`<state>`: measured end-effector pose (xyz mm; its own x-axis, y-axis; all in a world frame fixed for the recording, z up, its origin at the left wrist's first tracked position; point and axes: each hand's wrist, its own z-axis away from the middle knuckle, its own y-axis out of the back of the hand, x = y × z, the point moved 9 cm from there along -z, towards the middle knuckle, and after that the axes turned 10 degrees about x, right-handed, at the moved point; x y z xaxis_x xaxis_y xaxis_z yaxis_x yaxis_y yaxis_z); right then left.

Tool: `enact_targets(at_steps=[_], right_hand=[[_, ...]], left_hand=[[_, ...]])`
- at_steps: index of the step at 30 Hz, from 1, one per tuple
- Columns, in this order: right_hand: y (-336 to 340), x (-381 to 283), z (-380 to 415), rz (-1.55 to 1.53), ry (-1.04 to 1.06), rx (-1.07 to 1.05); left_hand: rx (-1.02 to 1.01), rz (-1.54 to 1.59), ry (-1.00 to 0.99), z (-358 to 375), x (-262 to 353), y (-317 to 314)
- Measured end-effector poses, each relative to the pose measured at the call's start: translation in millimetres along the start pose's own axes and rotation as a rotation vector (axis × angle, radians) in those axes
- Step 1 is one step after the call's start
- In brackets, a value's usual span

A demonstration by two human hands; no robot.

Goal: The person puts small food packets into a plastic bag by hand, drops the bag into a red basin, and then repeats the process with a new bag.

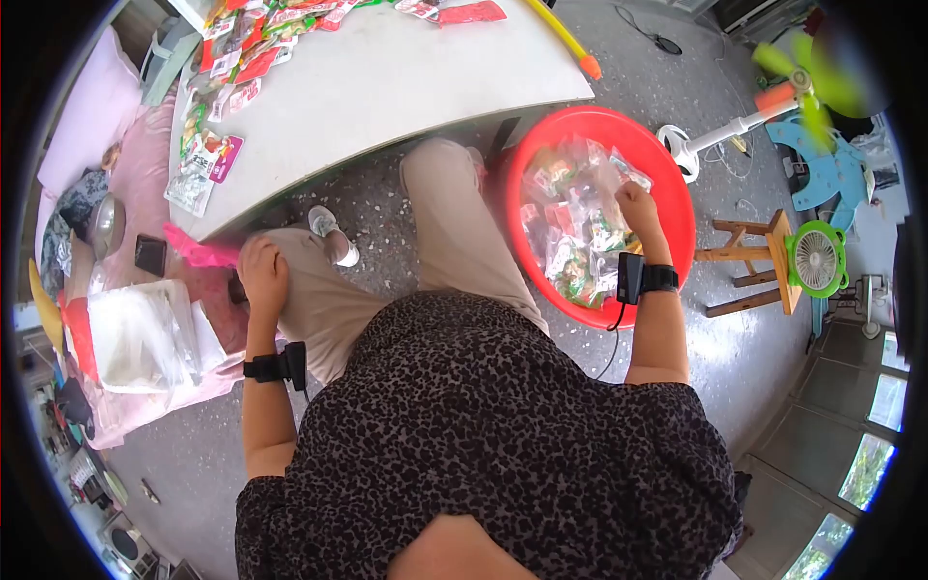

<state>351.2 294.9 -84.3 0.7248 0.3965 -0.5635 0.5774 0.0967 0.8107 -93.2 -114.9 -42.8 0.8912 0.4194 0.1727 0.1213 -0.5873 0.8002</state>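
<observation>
My right hand (638, 209) is over the red basin (684, 213), its fingers closed on a clear plastic packet (630, 170) near the basin's right side. Many clear packets with red and green print (570, 227) fill the basin. Resting on my left knee, my left hand (263, 275) has its fingers laid loosely over the trouser cloth and appears to hold nothing. Bright pink plastic (198, 249) lies right beside it, below the table corner. Black bands with small boxes circle both wrists.
Printed snack packets (256, 43) are heaped on the white table (387, 97), with more along its left edge. A yellow tube (561, 37) crosses the right corner. Beyond the basin stand a fan (739, 126) and a wooden stool (764, 259) with a green fan (817, 259).
</observation>
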Motion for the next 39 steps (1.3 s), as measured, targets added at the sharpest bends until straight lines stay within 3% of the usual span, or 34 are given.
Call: enact_targets(at_steps=[2,6,10,14,17,19,21,25,29,35,39], right_hand=[[-18,39,5,0.058,-0.055,0.028],[-65,95,7,0.176,0.044,-0.018],[-63,43,10,0.207,-0.060,-0.079],[-72,23,0,0.331,0.118,0.029],[-101,15,27,0.480,0.372,0.019],[-122,28,43,0.624,0.105,-0.340],[-118,35,42,0.455,-0.063,-0.249],[-69,2,-16,0.056,0.008,0.153],[-9,-54,-97,-0.042,0.157,0.474],[-3,-119,-220,0.234,0.236,0.535],[-36,-126,-268,0.336,0.235,0.379]], left_hand=[[0.000,-0.002,-0.001,0,-2,-2],[-0.008,-0.035,0.014,1,-1,-3],[-0.046,-0.056,0.045,2,-4,-5],[-0.050,-0.068,0.055,3,-8,-6],[-0.006,-0.075,0.053,3,-6,-2],[0.010,-0.062,0.057,1,-5,0],[0.008,-0.058,0.067,0,-4,1],[-0.016,-0.062,0.095,1,-7,-2],[-0.035,-0.044,0.114,-2,-8,-2],[-0.031,-0.018,0.121,-10,-7,-1],[0.012,-0.033,0.124,-15,-6,3]])
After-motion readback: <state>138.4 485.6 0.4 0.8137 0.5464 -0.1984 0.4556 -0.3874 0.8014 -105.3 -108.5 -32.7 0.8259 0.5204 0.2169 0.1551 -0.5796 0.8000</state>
